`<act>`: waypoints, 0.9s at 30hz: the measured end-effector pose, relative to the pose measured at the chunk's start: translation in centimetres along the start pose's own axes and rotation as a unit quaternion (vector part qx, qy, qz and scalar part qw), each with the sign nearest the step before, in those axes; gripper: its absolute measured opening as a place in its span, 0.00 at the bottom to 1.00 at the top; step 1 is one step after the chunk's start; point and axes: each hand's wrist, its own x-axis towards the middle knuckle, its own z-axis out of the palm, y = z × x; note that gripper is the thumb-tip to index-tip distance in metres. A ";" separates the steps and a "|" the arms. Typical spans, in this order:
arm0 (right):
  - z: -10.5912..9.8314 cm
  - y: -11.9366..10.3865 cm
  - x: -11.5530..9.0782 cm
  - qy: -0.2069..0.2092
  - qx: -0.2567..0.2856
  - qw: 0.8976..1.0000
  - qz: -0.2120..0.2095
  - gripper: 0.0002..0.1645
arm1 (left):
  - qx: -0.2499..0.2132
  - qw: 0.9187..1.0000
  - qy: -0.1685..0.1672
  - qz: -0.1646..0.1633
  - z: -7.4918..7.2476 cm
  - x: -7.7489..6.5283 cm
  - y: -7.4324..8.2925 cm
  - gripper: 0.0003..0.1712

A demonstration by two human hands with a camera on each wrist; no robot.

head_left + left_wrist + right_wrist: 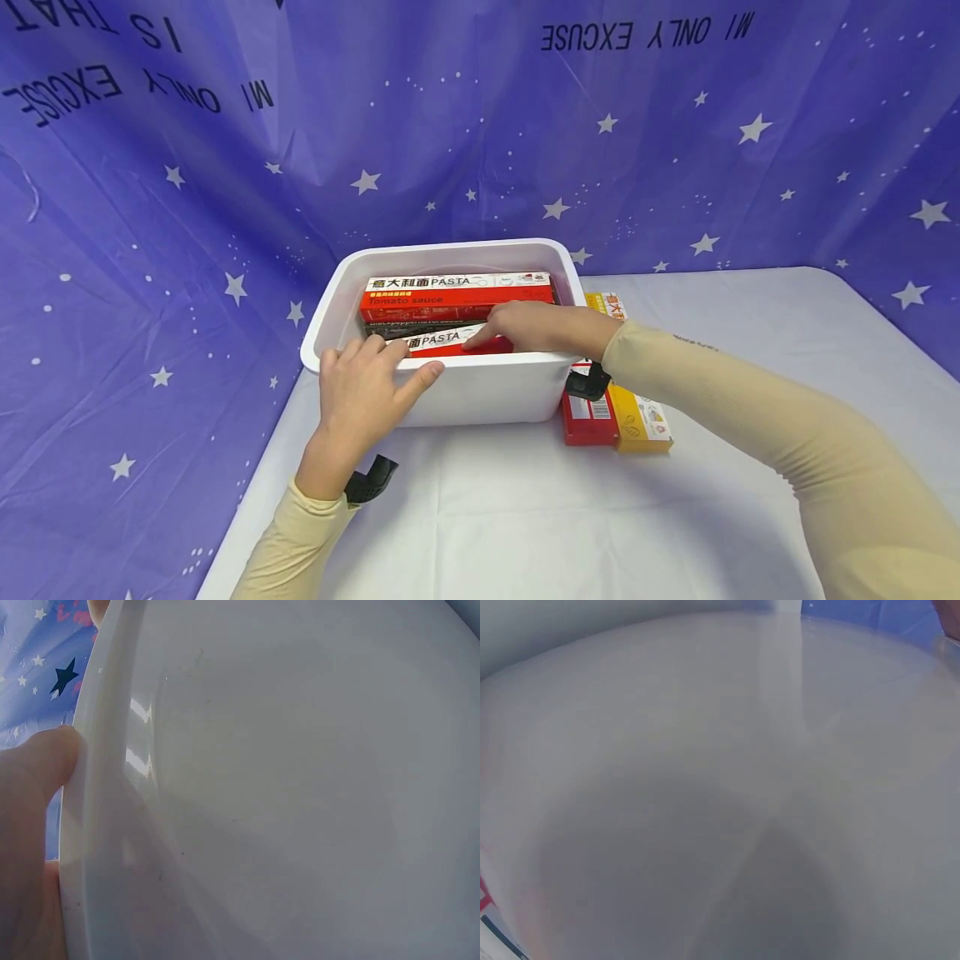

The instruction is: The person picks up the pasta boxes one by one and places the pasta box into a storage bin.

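A white plastic bin [480,392] stands on the table with pasta boxes inside. My left hand [360,387] holds its near left rim, fingers over the edge and thumb outside; the left wrist view shows the thumb [56,757] against the rim. My right hand [525,325] reaches over the right side into the bin and grips the near red pasta box [442,342], its far fingers hidden. Behind lie a dark box [420,328], mostly covered, and a red tomato sauce pasta box [457,300]. The bin's wall [705,787] fills most of the right wrist view.
To the right of the bin, a red box [591,425] and a yellow box [643,425] lie side by side, partly under the right forearm. A white cloth [525,517] covers the table. A purple starry curtain [480,150] hangs behind and at the left.
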 end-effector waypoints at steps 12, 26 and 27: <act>0.1 0.0 -0.1 0.053 -0.065 0.996 0.044 0.31 | -0.012 1.000 0.000 -0.005 0.1 0.1 0.1 0.32; -2.2 1.1 -4.2 0.158 -0.082 0.982 0.062 0.29 | -0.009 1.000 -0.011 -0.014 -0.1 0.0 0.1 0.32; -2.5 1.3 -4.9 0.172 -0.080 0.980 0.066 0.29 | -0.009 1.000 -0.013 -0.015 -0.1 0.0 0.1 0.32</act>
